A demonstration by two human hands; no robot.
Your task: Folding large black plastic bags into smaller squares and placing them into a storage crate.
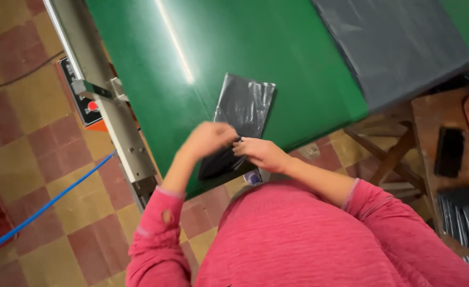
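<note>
A folded black plastic bag (243, 106) lies on the green conveyor belt (202, 48), its near end hanging over the belt's front edge. My left hand (208, 139) curls over the bag's near end from the left. From the right, my right hand (260, 153) pinches the same end, fingers closed on the plastic. Both hands meet at the bag's lower part. My pink sleeves and torso fill the bottom of the view.
A wide dark grey plastic sheet (399, 42) covers the belt's right part. The belt's metal side rail (115, 117) carries a control box with a red button (91, 106). A wooden table (441, 175) at right holds black bag stacks. A blue hose (48, 204) crosses the tiled floor.
</note>
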